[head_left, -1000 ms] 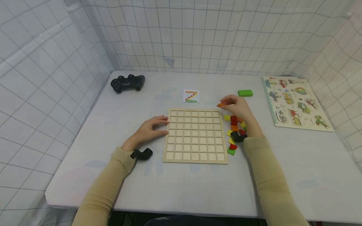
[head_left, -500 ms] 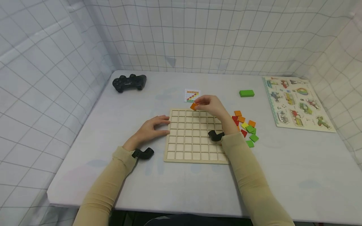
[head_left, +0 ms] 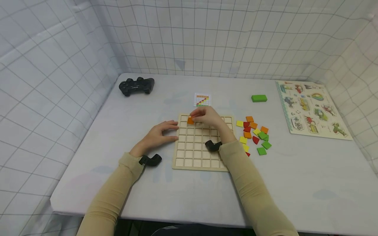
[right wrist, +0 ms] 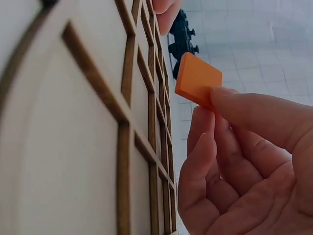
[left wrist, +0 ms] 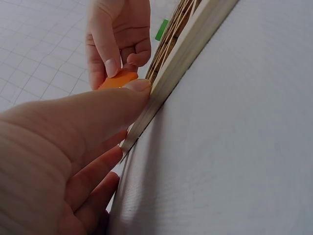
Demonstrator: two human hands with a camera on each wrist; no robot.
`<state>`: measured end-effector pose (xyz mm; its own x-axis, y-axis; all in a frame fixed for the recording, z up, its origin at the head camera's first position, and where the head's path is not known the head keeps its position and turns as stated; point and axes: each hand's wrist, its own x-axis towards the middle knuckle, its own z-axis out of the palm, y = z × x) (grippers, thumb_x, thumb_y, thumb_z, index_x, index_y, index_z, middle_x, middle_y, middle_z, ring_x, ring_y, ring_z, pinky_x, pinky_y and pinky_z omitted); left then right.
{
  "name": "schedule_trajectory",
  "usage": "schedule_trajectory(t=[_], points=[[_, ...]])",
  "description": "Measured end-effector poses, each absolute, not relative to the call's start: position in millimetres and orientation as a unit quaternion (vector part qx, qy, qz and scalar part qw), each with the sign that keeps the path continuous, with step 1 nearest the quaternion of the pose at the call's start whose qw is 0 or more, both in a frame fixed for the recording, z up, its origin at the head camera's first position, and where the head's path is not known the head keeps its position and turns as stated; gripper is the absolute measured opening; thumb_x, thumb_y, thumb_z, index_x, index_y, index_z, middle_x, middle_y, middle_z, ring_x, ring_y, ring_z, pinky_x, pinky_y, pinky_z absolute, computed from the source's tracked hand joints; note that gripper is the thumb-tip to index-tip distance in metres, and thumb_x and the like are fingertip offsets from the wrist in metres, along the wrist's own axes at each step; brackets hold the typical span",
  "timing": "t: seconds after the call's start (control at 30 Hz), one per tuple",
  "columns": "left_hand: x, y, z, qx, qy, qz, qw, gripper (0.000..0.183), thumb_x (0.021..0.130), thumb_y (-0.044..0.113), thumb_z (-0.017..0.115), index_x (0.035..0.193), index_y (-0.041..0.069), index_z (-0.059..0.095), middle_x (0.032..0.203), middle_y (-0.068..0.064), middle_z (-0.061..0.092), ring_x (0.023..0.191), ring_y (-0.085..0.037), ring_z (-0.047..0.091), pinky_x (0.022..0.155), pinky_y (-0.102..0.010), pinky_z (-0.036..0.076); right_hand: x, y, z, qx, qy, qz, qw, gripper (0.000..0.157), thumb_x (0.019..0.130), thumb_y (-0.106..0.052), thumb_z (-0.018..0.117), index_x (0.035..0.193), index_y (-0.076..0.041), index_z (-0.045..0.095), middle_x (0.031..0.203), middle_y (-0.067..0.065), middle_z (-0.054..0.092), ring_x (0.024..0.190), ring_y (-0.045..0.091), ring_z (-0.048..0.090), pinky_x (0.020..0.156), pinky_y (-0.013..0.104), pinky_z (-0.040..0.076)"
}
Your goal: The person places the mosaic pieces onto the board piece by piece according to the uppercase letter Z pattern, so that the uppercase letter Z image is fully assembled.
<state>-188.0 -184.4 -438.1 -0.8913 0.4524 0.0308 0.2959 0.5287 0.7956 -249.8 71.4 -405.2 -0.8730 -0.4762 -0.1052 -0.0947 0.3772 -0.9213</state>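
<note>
Head view: the right hand (head_left: 207, 117) pinches an orange square tile (head_left: 190, 120) between thumb and fingers, over the far left part of a wooden grid board (head_left: 189, 153). From the right wrist, the tile appears tilted and apart from the board's raised dividers. The left hand (head_left: 159, 135) touches the board's left edge, its thumb set apart from the other fingers and no tile in its grasp. Right of the board, loose tiles (head_left: 255, 140) in red, yellow, orange and green lie scattered on the white-covered surface (head_left: 189, 193), some of them touching. Just beyond the board's far edge lies a small pattern card (head_left: 202, 99) printed with coloured cells on a grid. Farther out are a black game controller (head_left: 136, 86) at far left, a green rectangular block (head_left: 259, 98), and a picture puzzle board (head_left: 313, 109) at far right.
</note>
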Motion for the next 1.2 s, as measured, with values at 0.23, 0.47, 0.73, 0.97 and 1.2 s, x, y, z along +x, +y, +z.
schedule_trajectory(t=[0.23, 0.47, 0.73, 0.97, 1.2], points=[[-187.1, -183.5, -436.9, 0.216, 0.868, 0.438, 0.089, 0.047, 0.084, 0.036, 0.071, 0.124, 0.013, 0.062, 0.141, 0.001, 0.046, 0.136, -0.018, 0.03, 0.114, -0.039, 0.023, -249.7, 69.0, -412.0, -0.174, 0.828, -0.501, 0.182, 0.019, 0.089, -0.011, 0.064, 0.107, -0.006, 0.068, 0.099, 0.008, 0.067, 0.085, 0.021, 0.062, 0.071, 0.03, 0.056], [-187.6, -184.1, -436.8, 0.221, 0.868, 0.435, 0.089, 0.048, 0.084, 0.036, 0.072, 0.124, 0.012, 0.062, 0.141, -0.002, 0.045, 0.137, -0.021, 0.029, 0.114, -0.041, 0.023, -248.5, 69.6, -411.8, -0.173, 0.844, -0.473, 0.187, 0.016, 0.091, -0.014, 0.063, 0.103, -0.009, 0.071, 0.097, 0.006, 0.068, 0.086, 0.019, 0.061, 0.071, 0.03, 0.054], [-186.2, -183.1, -434.8, 0.218, 0.866, 0.441, 0.088, 0.047, 0.084, 0.033, 0.072, 0.124, 0.012, 0.062, 0.14, -0.002, 0.046, 0.136, -0.02, 0.03, 0.114, -0.04, 0.024, -248.6, 68.4, -413.0, -0.187, 0.854, -0.453, 0.176, 0.016, 0.09, -0.015, 0.063, 0.102, -0.01, 0.073, 0.1, 0.005, 0.068, 0.085, 0.019, 0.06, 0.072, 0.03, 0.053], [-186.5, -183.1, -435.9, 0.218, 0.866, 0.442, 0.085, 0.046, 0.084, 0.032, 0.072, 0.123, 0.011, 0.062, 0.14, -0.002, 0.047, 0.136, -0.02, 0.03, 0.113, -0.04, 0.025, -248.6, 66.6, -413.5, -0.188, 0.864, -0.436, 0.167, 0.017, 0.088, -0.017, 0.066, 0.102, -0.012, 0.073, 0.103, 0.004, 0.067, 0.091, 0.019, 0.059, 0.078, 0.031, 0.051], [-186.6, -183.0, -435.1, 0.221, 0.869, 0.435, 0.085, 0.046, 0.084, 0.032, 0.072, 0.124, 0.01, 0.062, 0.14, -0.003, 0.046, 0.137, -0.021, 0.029, 0.114, -0.043, 0.023, -246.7, 69.6, -406.0, -0.217, 0.862, -0.424, 0.175, 0.028, 0.087, -0.016, 0.068, 0.114, -0.01, 0.067, 0.11, 0.008, 0.063, 0.099, 0.023, 0.058, 0.085, 0.034, 0.051]])
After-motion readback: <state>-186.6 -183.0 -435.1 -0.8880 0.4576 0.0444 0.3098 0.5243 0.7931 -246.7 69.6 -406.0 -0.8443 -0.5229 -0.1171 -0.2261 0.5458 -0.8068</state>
